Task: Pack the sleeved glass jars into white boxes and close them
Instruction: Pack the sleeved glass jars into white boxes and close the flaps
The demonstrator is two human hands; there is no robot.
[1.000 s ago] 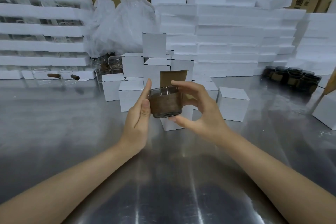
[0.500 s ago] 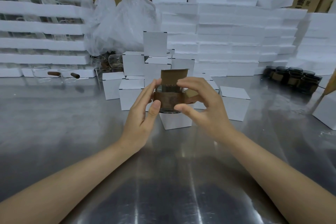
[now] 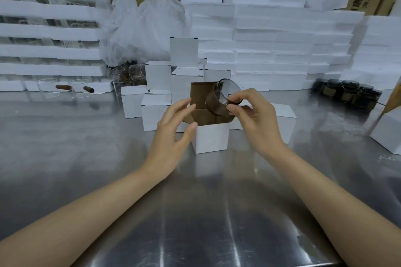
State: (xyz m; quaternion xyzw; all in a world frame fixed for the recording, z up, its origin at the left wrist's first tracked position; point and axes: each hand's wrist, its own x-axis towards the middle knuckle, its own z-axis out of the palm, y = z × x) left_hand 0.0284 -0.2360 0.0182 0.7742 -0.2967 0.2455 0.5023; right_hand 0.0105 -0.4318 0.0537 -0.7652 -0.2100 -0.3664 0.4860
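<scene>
Head view: right hand (image 3: 258, 119) pinches tilted brown-sleeved glass jar (image 3: 221, 102) over open white cardboard box (image 3: 211, 136); left hand (image 3: 173, 128) relaxed, holding nothing.

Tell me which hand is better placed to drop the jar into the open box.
Right. The right hand already pinches the tilted sleeved jar just above the open white box, while the left hand hovers empty beside the box's left edge.
</scene>
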